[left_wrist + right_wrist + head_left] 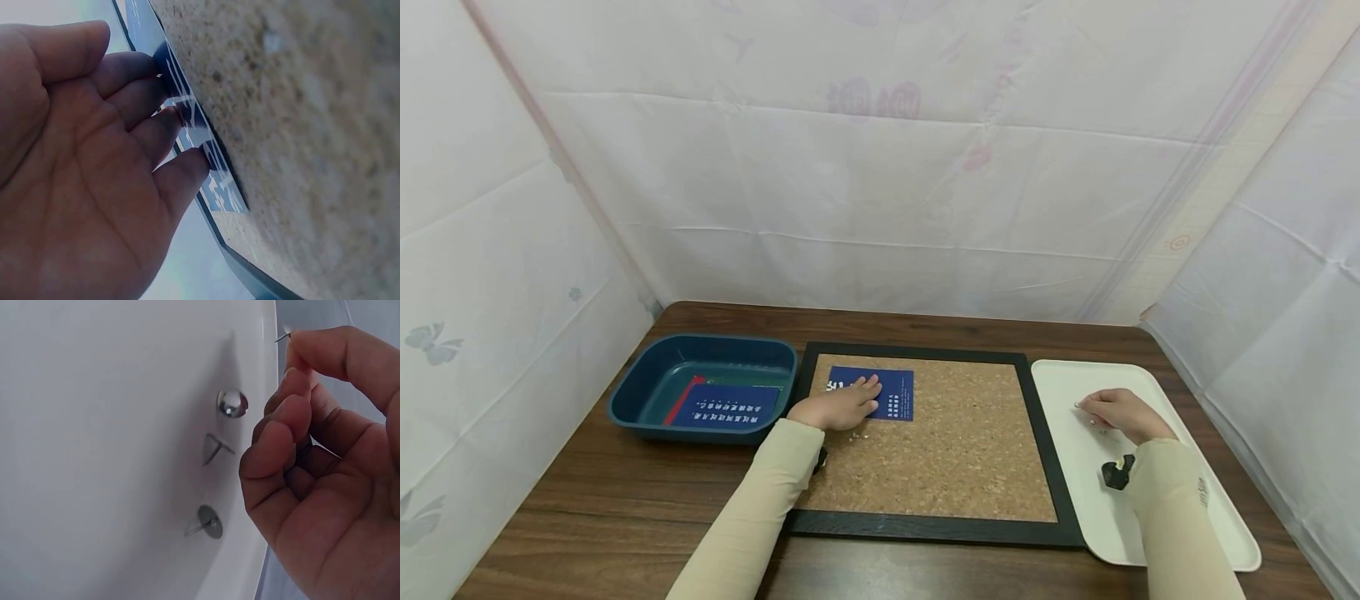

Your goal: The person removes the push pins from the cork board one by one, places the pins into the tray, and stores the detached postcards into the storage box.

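A blue card (898, 387) with white lettering lies on the upper left of a black-framed cork board (955, 458). My left hand (841, 406) rests on this card with its fingers extended; in the left wrist view the fingertips touch the card's face. Over the white tray (1067, 379) at the right, my right hand (1127, 414) pinches a metal thumbtack (284, 337) between thumb and index finger, pin sticking outward. Below that hand, in the right wrist view, more thumbtacks lie on the tray, among them a shiny domed one (232, 404) and one with its pin up (210, 521).
A dark teal basin (647, 367) left of the board holds a blue card (730, 404) and something red-edged. A small black object (1117, 473) lies on the tray by the right wrist. Tiny bits (857, 436) lie on the cork below the card. White sheeting encloses the wooden table (587, 500).
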`<state>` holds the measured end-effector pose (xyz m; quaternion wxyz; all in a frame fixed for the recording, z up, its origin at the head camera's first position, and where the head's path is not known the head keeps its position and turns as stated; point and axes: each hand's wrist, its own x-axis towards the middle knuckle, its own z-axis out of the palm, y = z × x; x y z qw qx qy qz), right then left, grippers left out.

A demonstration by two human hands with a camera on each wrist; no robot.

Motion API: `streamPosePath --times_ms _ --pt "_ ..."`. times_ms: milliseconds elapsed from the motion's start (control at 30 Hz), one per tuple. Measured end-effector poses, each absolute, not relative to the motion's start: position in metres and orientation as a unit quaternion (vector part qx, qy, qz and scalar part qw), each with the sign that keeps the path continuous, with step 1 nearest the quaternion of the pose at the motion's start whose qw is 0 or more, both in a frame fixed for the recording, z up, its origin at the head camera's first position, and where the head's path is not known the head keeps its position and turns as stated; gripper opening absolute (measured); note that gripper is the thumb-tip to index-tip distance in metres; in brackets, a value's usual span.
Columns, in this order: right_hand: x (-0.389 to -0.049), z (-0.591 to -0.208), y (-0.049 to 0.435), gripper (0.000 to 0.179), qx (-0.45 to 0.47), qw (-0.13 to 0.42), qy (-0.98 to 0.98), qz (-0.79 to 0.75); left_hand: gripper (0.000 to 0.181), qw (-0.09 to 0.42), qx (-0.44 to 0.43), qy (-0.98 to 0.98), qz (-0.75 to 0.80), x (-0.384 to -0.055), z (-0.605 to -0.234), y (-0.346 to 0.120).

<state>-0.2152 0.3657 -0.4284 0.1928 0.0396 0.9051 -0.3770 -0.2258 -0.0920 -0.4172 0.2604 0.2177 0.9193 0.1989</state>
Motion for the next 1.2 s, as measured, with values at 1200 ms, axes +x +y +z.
streamPosePath --times_ms 1200 --pt "-0.21 -0.435 0.378 0.022 0.075 0.19 0.908 -0.366 0.052 0.264 0.214 0.919 0.198 -0.224 -0.414 -0.091"
